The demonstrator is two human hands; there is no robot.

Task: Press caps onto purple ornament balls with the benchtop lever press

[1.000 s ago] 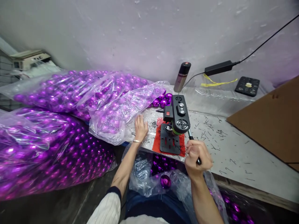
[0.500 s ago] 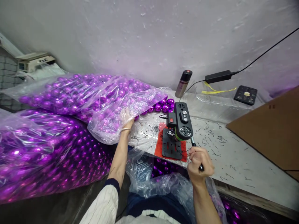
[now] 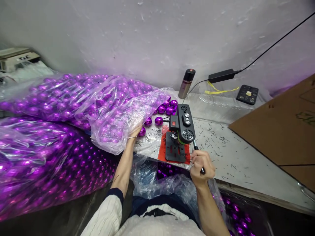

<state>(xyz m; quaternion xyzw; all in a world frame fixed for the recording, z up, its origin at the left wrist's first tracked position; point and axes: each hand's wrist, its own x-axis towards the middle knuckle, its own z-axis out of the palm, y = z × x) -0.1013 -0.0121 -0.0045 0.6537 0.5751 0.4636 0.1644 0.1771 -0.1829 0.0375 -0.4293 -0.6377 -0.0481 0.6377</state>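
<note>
My right hand [image 3: 203, 166] is closed round the black handle of a small black machine [image 3: 186, 124]. The machine's slotted base plate [image 3: 175, 149] rests on a red cloth [image 3: 162, 152]. Under the edge of a clear plastic bag [image 3: 112, 123] full of shiny purple balls, my left hand [image 3: 136, 126] is covered by the film, and its fingers are blurred by it. Loose purple balls [image 3: 158, 121] lie on the table between the bag's mouth and the machine, one of them right beside my left hand.
A dark-capped spray can [image 3: 186, 84], a black power adapter [image 3: 221, 75], yellow ribbon [image 3: 221, 91] and a black flat device [image 3: 247, 94] are along the wall. Cardboard [image 3: 278, 131] stands at right. Dark snippets litter the white table [image 3: 246, 154]. Another purple bag [image 3: 61, 167] is at left.
More purple balls now lie loose outside the bag's mouth, near the machine. My left hand has stayed under the film and my right hand on the handle. The view has shifted slightly right.
</note>
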